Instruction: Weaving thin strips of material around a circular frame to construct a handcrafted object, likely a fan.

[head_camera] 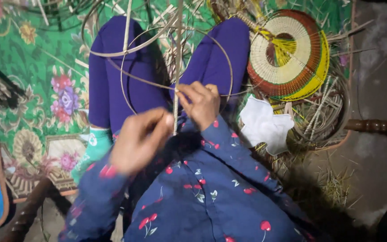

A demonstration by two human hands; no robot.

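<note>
Early stage from my feed — thin bare cane hoop unwoven; right hand pinching upright pale cane strip, left hand pinching its lower end.

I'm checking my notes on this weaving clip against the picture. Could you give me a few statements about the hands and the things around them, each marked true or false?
1. Both hands pinch a thin upright cane strip. True: the left hand holds it low and the right hand just above.
2. A round woven fan lies to the right of the legs. True.
3. The fan is plain blue. False: it is cream with red, green and yellow bands.
4. The person sits on a bare wooden floor. False: a green flowered cloth lies under the legs.
5. A white piece lies below the fan. True.
</note>
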